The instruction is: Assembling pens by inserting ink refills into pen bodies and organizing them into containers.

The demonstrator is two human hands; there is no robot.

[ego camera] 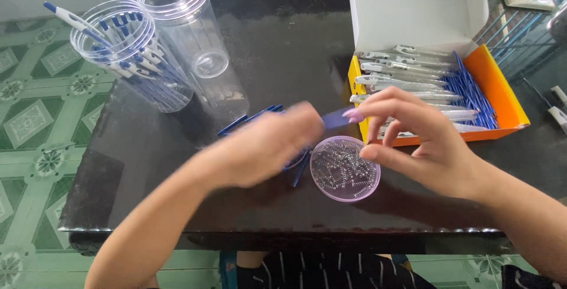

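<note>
Holding: we find a blue pen part (336,118) pinched by the right hand (419,141), fingertips together on its right end; its long axis runs left-right.
Left hand (266,144): blurred at the part's left end; we cannot tell its grip.
Near side: round dish of springs (345,168), just below both hands.
Far right: open box of pen barrels (502,97).
Far left: two clear jars (171,5) on the dark surface (283,41).

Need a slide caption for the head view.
Two hands hold a blue pen part above a dish of springs.
</note>
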